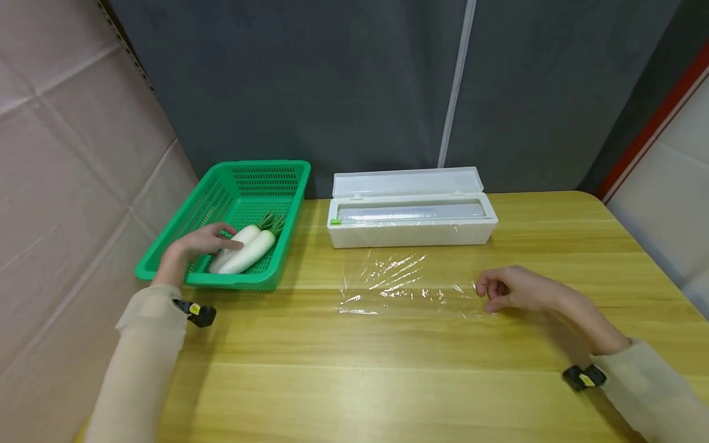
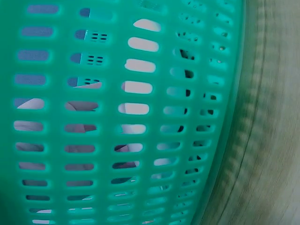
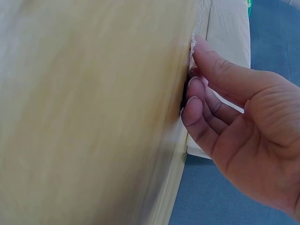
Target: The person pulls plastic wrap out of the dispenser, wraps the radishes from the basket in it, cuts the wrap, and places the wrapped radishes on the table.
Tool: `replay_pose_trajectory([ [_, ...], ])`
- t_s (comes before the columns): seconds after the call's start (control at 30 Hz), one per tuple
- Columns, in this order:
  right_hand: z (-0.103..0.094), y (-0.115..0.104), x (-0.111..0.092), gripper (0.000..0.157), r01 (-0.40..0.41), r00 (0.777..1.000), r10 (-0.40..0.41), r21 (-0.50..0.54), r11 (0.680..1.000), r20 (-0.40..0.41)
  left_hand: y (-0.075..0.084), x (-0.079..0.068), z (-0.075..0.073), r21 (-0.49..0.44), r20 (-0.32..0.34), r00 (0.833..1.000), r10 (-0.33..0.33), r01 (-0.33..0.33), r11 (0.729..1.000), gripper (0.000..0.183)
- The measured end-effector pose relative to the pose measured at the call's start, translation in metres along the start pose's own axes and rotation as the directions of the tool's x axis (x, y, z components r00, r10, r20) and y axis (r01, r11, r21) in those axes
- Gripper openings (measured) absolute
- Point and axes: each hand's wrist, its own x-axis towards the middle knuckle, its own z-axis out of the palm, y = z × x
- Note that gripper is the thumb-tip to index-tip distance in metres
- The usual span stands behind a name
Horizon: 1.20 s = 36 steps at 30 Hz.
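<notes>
My left hand [image 1: 204, 240] reaches into a green plastic basket [image 1: 275, 280] and grips one of two white radishes [image 1: 248, 253] with green tops. In the left wrist view the slotted basket wall [image 2: 105, 136] hides most of that hand. My right hand [image 1: 520, 288] pinches the near right corner of a clear sheet of plastic wrap [image 1: 396, 283]. Seen from the right wrist, the hand [image 3: 253, 117] has thumb and index finger together at the film's edge, with the other fingers curled. The film runs out from a white wrap dispenser box [image 1: 412, 235] with its lid raised.
A small green slider [image 1: 335, 221] sits at the left end of the dispenser's front edge. The wooden table [image 1: 354, 381] ends at a dark grey partition [image 1: 332, 92] behind the box. A pale cloth wall [image 1: 72, 184] stands close on the left, beside the basket.
</notes>
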Motion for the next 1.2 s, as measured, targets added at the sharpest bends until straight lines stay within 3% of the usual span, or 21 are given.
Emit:
replay_pose_trajectory([
  [0.23, -0.0007, 0.0010, 0.0003, 0.022, 0.005, 1.000, -0.005, 0.005, 1.000, -0.003, -0.0021, 0.0034, -0.0006, 0.083, 0.031, 0.999, -0.020, 0.018, 0.996, 0.080],
  [0.5, -0.0016, -0.0007, -0.0011, 0.021, 0.024, 1.000, -0.024, 0.015, 1.000, -0.006, 0.0019, 0.0029, 0.0008, 0.196, -0.076, 0.997, 0.026, -0.011, 0.980, 0.070],
  [1.03, -0.0005, -0.0006, 0.0020, 0.021, 0.040, 0.999, -0.040, 0.012, 0.999, 0.006, 0.0022, -0.0053, 0.0016, 0.137, -0.219, 0.974, 0.050, -0.020, 0.990, 0.075],
  [1.2, -0.0017, -0.0026, 0.0014, 0.021, 0.010, 1.000, -0.010, 0.009, 1.000, 0.018, 0.0058, -0.0057, 0.0029, 0.116, -0.250, 0.967, 0.058, -0.030, 0.993, 0.073],
])
